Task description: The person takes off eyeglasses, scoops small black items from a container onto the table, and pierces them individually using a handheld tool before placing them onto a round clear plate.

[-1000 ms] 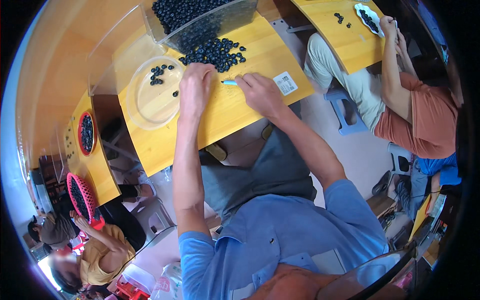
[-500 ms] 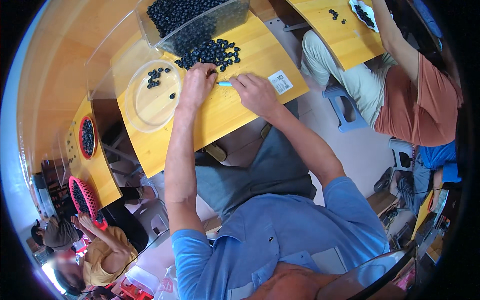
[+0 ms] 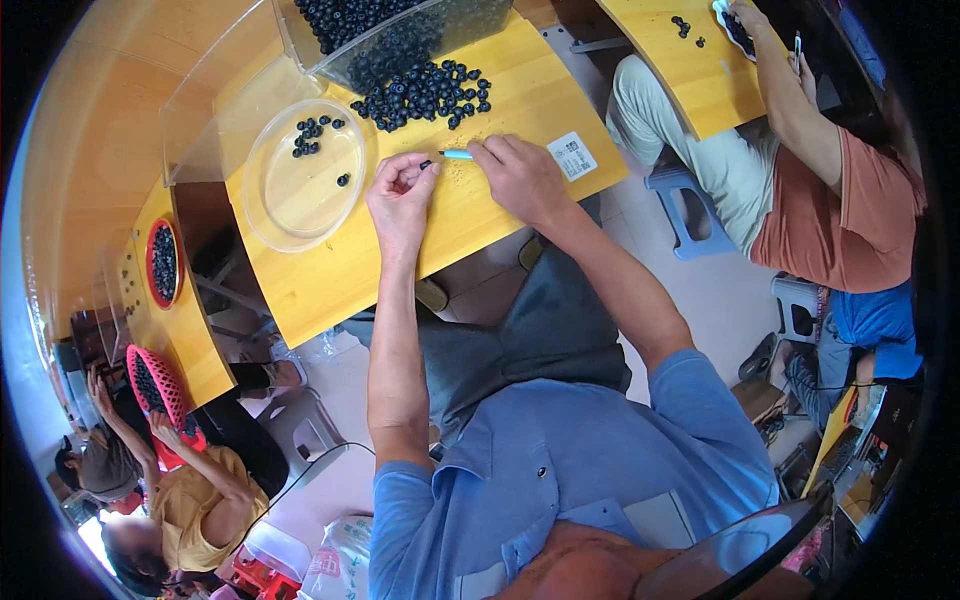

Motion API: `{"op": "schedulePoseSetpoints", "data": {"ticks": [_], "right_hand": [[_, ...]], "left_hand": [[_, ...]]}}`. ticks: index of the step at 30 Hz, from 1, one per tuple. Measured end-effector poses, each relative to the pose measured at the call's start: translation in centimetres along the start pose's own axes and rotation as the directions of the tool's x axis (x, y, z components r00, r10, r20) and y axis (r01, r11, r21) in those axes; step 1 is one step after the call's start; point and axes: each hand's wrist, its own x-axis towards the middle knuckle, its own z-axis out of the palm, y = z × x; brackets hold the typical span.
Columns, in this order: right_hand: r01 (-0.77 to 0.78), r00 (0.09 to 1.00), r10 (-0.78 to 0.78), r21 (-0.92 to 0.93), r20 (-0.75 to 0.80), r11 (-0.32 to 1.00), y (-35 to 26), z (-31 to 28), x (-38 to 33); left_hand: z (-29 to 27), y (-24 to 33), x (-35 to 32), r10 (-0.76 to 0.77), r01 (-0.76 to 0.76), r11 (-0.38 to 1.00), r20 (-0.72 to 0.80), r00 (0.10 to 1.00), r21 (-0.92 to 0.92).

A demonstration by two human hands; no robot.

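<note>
My left hand [image 3: 402,200] is above the yellow table [image 3: 350,285], pinching a small dark round berry-like bead [image 3: 426,165] between thumb and fingers. In my right hand [image 3: 525,178] is a slim light-blue tool [image 3: 458,155] with a dark tip pointing at that bead; whether they touch I cannot tell. Beyond both hands lies a loose pile of blue-black berry-like beads [image 3: 415,98]. Left of my left hand, a round clear plastic lid or tray [image 3: 280,232] holds several of the same beads. Brownish crumbs lie near the tool.
A large clear bin [image 3: 455,50] full of the beads stands behind the pile. A white printed label [image 3: 572,157] lies on the table at right. Another person [image 3: 835,200] works at the right-hand table; people sit at lower left by a pink basket [image 3: 172,385] and red bowl [image 3: 160,245].
My left hand has moved nearer to me, away from the pile, and now shows a bead in its fingers. The right hand has shifted slightly right and farther away with the tool.
</note>
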Motion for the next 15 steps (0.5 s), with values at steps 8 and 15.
{"op": "schedulePoseSetpoints", "data": {"ticks": [8, 15], "right_hand": [[0.005, 1.0, -0.005, -0.015, -0.023, 1.0, -0.3, -0.6, 0.3], [0.067, 0.996, -0.066, 0.019, -0.055, 0.998, -0.5, -1.2, 0.4]], "left_hand": [[0.2, -0.1, -0.2, 0.019, -0.017, 0.999, -0.042, 0.999, 0.049], [0.4, 0.1, -0.3, -0.105, 0.102, 0.991, -0.031, 0.994, -0.082]]}}
